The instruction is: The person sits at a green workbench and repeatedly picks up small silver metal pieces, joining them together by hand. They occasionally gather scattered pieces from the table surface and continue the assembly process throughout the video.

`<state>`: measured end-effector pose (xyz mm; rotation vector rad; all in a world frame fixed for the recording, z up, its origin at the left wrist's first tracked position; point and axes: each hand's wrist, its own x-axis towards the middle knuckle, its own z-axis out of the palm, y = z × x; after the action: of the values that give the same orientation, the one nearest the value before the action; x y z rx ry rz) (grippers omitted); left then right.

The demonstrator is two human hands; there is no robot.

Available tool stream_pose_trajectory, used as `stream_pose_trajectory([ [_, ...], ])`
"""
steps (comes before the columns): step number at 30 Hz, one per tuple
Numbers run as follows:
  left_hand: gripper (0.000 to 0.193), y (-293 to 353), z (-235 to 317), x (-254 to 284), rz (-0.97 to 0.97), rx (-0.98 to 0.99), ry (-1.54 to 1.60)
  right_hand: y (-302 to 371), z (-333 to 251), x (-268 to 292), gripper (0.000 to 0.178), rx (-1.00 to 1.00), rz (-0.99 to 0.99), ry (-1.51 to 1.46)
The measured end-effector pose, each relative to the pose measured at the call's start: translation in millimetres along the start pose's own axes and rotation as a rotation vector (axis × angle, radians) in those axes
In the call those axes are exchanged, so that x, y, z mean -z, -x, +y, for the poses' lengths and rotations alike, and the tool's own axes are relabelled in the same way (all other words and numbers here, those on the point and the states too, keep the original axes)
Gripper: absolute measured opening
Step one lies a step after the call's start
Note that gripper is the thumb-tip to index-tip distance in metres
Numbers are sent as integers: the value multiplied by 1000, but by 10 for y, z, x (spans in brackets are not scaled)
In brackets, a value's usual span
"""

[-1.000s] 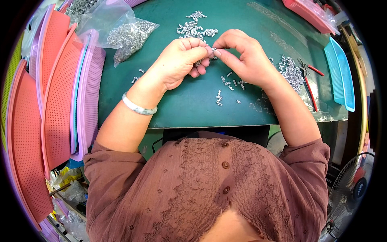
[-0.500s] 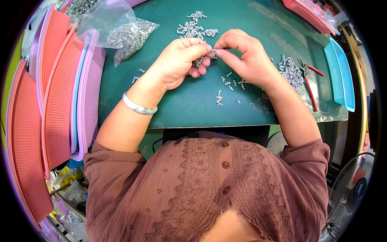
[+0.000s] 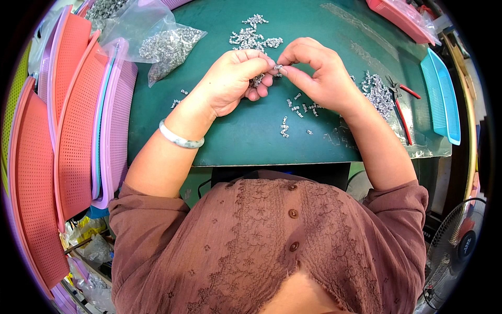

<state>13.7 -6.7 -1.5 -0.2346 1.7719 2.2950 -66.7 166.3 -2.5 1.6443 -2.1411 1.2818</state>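
My left hand (image 3: 236,78) is closed round a bunch of small silvery metal pieces (image 3: 256,80), its thumb and forefinger pinched at the front. Close against it, my right hand (image 3: 314,70) pinches a small metal piece (image 3: 278,69) between thumb and forefinger. The fingertips of both hands nearly meet at this piece; its exact shape is too small to make out. Beyond my hands lies a loose heap of the same metal pieces (image 3: 248,37). A few scattered metal pieces (image 3: 300,110) lie nearer to me, below my right hand.
Red-handled pliers (image 3: 400,107) lie open beside another heap of metal pieces (image 3: 377,94) at the right. A blue basket (image 3: 440,97) stands at the green table's (image 3: 235,141) right edge. Stacked baskets (image 3: 78,131) line the left, near a clear bag of metal pieces (image 3: 170,47).
The small piece between my fingertips has turned slightly and shows more now. Both hands stay in nearly the same place.
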Motion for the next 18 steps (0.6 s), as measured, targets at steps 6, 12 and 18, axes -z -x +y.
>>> stream_pose_trajectory([
  [6,15,6,9,-9,-6,12,0,-2,1,5,9,8,-4,4],
  [12,11,5,4,7,-23,-4,-18,-2,0,8,9,-7,-11,-7],
  [18,10,-4,1,32,-30,-5,40,42,67,-11,11,-131,-78,89],
])
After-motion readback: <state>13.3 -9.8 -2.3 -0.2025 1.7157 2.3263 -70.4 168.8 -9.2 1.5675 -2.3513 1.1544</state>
